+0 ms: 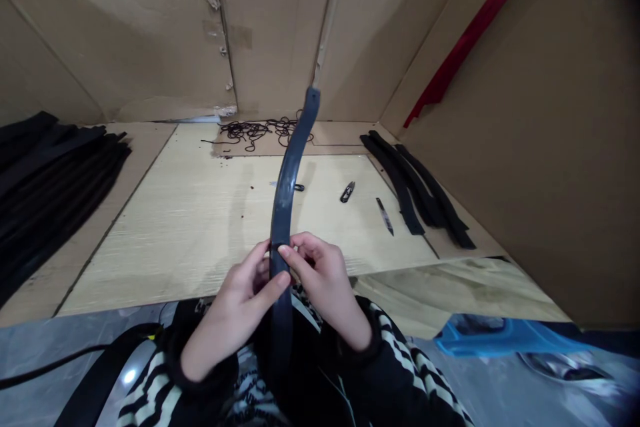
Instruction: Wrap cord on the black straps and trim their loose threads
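Note:
A long, dark grey rubber strip point(289, 173) curves up and away from me over a pale wooden board point(200, 227). My left hand point(235, 307) grips the strip from the left, thumb pressed across its face. My right hand point(323, 280) pinches it from the right at the same height, fingers curled round its edge. The strip's lower end runs down between my wrists toward my lap.
Cardboard walls enclose the board. A stack of black strips point(50, 180) lies at the left, a few more black strips point(415, 187) at the right. Thin black trimmings point(255, 130) lie at the back. Small snips point(347, 191) and a blade point(385, 215) rest right of centre. A blue object point(500, 335) sits lower right.

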### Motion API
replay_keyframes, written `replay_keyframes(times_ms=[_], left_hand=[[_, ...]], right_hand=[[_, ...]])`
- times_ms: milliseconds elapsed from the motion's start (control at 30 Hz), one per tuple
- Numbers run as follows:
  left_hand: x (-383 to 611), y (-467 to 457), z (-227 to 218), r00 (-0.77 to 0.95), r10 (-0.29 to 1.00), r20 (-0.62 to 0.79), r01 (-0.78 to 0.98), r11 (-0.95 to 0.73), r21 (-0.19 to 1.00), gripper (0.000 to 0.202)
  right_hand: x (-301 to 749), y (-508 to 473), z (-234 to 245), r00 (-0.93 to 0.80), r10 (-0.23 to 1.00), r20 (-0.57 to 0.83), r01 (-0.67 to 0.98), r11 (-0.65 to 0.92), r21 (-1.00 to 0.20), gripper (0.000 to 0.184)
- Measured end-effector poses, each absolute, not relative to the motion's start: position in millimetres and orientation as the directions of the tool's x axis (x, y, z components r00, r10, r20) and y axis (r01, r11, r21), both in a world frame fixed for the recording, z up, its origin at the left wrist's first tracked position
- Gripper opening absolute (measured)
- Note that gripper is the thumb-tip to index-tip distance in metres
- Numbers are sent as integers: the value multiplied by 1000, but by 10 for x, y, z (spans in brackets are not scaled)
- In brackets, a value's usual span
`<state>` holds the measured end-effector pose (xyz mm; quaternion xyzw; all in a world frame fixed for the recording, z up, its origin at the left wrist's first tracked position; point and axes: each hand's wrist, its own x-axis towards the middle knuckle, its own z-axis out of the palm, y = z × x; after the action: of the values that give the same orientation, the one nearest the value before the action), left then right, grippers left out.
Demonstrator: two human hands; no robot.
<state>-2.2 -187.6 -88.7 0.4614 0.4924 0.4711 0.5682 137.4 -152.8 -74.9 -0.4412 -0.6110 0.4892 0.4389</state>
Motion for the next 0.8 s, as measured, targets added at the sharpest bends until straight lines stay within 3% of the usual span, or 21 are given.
replay_keyframes(times_ms=[133, 267, 367, 533, 667, 800], left_hand=[[141, -1946, -959, -9, 995, -101, -13, 100, 995, 26], [217, -1969, -1062, -119, 992, -44, -21, 42, 999, 27], [194, -1970, -1106, -125, 992, -31, 24, 34, 999, 28], [154, -1960, -1112, -100, 994, -45, 38, 49, 998, 30], [137, -1972, -1092, -83, 995, -51, 36, 54, 998, 30], [124, -2002, -1065, -44, 998, -42, -80, 38, 996, 28]], right_hand=[[1375, -1562, -816, -205, 958, 202, 309, 259, -915, 18], [1403, -1550, -805, -261, 909, 325, 429, 411, -804, 15], [1451, -1520, -777, -291, 893, 344, 501, 449, -740, 17], [1520, -1505, -703, -345, 886, 311, 502, 454, -736, 16], [1538, -1514, -652, -397, 875, 277, 498, 458, -737, 27], [1550, -1484, -661, -398, 892, 216, 398, 380, -835, 25]])
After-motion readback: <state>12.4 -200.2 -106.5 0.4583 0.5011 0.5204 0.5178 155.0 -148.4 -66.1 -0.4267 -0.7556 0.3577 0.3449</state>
